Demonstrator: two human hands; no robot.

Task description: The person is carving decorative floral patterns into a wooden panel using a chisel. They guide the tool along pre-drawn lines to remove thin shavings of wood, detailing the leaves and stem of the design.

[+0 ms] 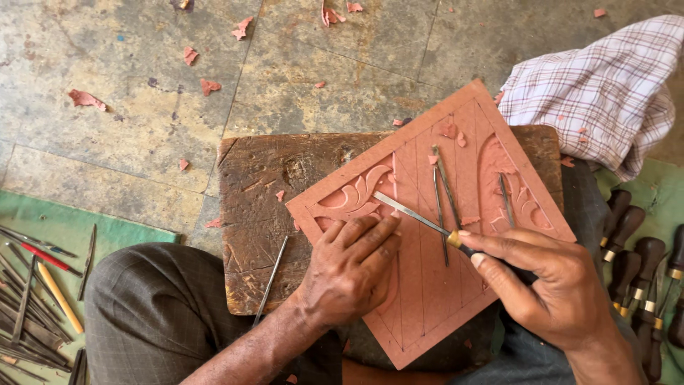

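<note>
The left hand (350,267) lies flat on a square, reddish-pink carving slab (427,228), its fingers spread loosely and pressing near the scroll-shaped relief cut at the slab's left corner; it grips nothing. The right hand (548,285) is closed around the dark handle of a slim steel chisel with a brass collar (417,216), whose blade runs up and left across the slab so that its tip meets the carved scroll just above the left fingertips.

At the far left, on a green mat (64,232), lies a heap of thin metal carving tools (28,314), with a red-handled one and a yellow-handled one among them. The person's grey-trousered knee (153,306) rises beside it. A dark, worn wooden board (263,207) rests over the lap and bears the slab, which sits turned at an angle and overhangs the board toward the person. A thin metal rod (271,279) lies on the board left of the left hand. Three more slender steel tools (443,207) lie loose on the slab, between its two carved areas and on the right one. Pink chips (87,99) dot the stone floor (142,107). At upper right sits a crumpled checked cloth (605,85), and below it a row of dark wooden-handled chisels (641,271) lies on green matting.
</note>
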